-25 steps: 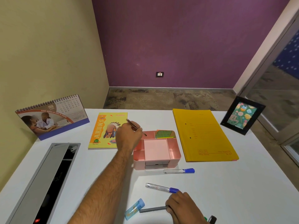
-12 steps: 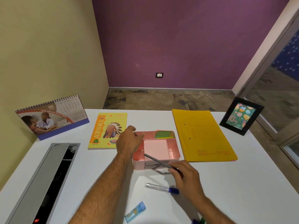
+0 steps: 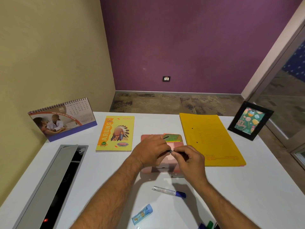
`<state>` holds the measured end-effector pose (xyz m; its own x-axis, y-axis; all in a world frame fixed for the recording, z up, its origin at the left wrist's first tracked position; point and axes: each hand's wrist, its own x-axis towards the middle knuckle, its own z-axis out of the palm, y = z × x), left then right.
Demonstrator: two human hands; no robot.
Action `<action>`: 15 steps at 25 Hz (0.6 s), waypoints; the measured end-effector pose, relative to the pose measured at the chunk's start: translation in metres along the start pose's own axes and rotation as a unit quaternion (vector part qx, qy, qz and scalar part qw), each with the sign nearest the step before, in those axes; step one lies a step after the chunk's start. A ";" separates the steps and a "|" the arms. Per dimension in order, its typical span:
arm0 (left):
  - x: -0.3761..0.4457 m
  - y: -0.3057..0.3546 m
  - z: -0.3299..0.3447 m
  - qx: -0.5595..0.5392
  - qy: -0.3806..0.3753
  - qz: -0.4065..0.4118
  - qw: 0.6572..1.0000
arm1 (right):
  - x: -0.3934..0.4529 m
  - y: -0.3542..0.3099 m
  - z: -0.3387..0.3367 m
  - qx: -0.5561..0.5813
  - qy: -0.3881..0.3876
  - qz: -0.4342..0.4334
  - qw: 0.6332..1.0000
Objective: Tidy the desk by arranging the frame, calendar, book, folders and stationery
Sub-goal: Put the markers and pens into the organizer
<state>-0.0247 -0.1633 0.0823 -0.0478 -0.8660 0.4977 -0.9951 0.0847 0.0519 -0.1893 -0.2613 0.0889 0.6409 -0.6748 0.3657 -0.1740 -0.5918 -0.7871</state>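
Pink plastic, smooth and boxy, makes up the organiser [image 3: 178,167] at the middle of the white desk [image 3: 264,187], and both hands meet just above its compartments. The left hand [image 3: 150,151] has its fingers curled, with a thin dark pencil [image 3: 165,137] poking out past them toward the far side. The right hand [image 3: 189,160] pinches a slim dark pen [image 3: 171,151] between thumb and fingertips, the pen's end close to the left fingers.

Both sticks look light, stiff and a little slippery, so I judge a pinch near the middle of the barrel the safest hold while lowering them into a slot; the organiser itself seems light enough to slide if knocked.

A pad of green sticky notes [image 3: 172,137] lies in the far compartment. On the near side of the desk lie a clear-barrelled marker [image 3: 168,192] with a blue cap and a small translucent blue case [image 3: 142,214], both loose and likely to roll or skid. More cap ends [image 3: 208,226] show at the near edge, too cut off to identify.

The glossy yellow book [image 3: 115,133] lies flat left of the organiser, the matte yellow folders [image 3: 209,138] are stacked flat on its right, the spiral-bound card calendar [image 3: 62,119] stands at the far left, and the black frame [image 3: 250,120] stands at the far right. A grey cable tray [image 3: 49,187] with its lid raised runs along the left side.
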 end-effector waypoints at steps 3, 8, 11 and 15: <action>-0.002 -0.007 -0.002 -0.003 -0.009 -0.037 0.999 | -0.012 0.000 -0.001 0.040 0.023 0.081 0.996; 0.004 -0.017 -0.014 -0.112 0.047 -0.321 0.939 | -0.073 0.033 -0.004 -0.053 -0.300 0.035 0.952; 0.006 -0.024 -0.016 -0.144 0.074 -0.425 0.891 | -0.099 0.048 -0.005 -0.196 -0.545 -0.014 0.815; 0.006 -0.027 -0.012 -0.153 0.066 -0.500 0.850 | -0.108 0.063 -0.001 -0.282 -0.612 -0.082 0.734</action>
<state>0.0027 -0.1650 0.0943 0.8388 -0.5193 0.1633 -0.4618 -0.5201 0.7185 -0.2699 -0.2261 0.0005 0.8189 0.1240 -0.5604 -0.0794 -0.9425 -0.3247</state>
